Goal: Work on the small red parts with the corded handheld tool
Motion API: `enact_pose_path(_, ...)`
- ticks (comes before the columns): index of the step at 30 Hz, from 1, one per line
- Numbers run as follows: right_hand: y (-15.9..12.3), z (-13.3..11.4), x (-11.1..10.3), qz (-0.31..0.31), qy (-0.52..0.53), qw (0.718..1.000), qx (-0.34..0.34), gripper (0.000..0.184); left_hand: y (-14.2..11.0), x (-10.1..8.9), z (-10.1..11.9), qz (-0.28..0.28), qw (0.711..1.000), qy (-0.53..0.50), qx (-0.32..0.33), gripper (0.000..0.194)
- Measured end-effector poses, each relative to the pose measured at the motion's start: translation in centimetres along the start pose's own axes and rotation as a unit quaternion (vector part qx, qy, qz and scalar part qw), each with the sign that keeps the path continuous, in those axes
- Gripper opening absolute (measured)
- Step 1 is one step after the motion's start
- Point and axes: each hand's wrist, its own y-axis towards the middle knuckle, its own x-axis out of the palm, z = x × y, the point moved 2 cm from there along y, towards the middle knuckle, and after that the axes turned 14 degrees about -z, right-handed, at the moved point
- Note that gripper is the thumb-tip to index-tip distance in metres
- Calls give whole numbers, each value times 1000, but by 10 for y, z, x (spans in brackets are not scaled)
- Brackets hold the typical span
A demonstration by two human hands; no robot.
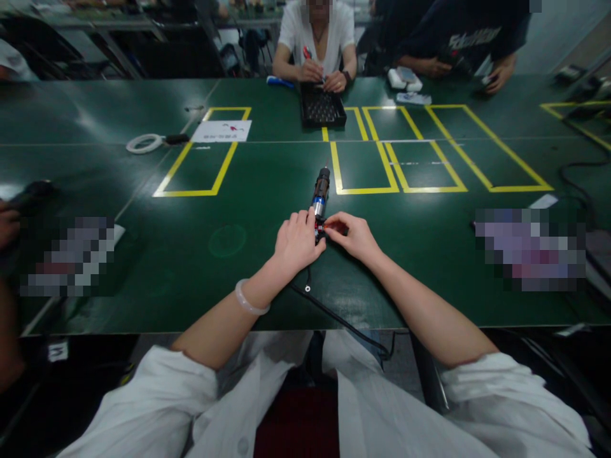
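An electric screwdriver (321, 187) lies on the green table, its tip pointing away from me. Its rear part looks opened, with small red and dark parts showing between my hands. My left hand (296, 240) is closed over this rear end from the left and keeps hold of it. From the right, my right hand (351, 234) pinches at the same spot; a tiny orange-red piece, perhaps a wire, shows at its fingertips, too small to make out. A black cord (341, 312) runs from beneath my left hand over the table's front edge. Beside it sits a small ring terminal (307, 289).
Yellow tape outlines (367, 189) mark the table. Across from me, a person works over a black tray (323, 114) of small parts. A printed sheet (222, 131) and a coiled white cable (144, 144) lie at the left. Blurred-out items (532, 248) rest on both sides.
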Motion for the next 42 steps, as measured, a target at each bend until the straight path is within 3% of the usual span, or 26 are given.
enact_pose_path(15,-4,-9,-3,-15,-4,1000,-25,14,8,-1,-4,-4,999,-17,-45,68)
enact_pose_path(28,-3,-2,0,-41,16,998,-39,20,5,2,-25,0,1000,-4,-21,67)
enact_pose_path(35,-4,2,-3,-32,6,999,-30,19,-3,2,-60,5,999,13,-49,67)
enact_pose_path(42,-4,4,-3,-31,-7,999,-19,17,-21,3,-138,-4,987,63,-151,71)
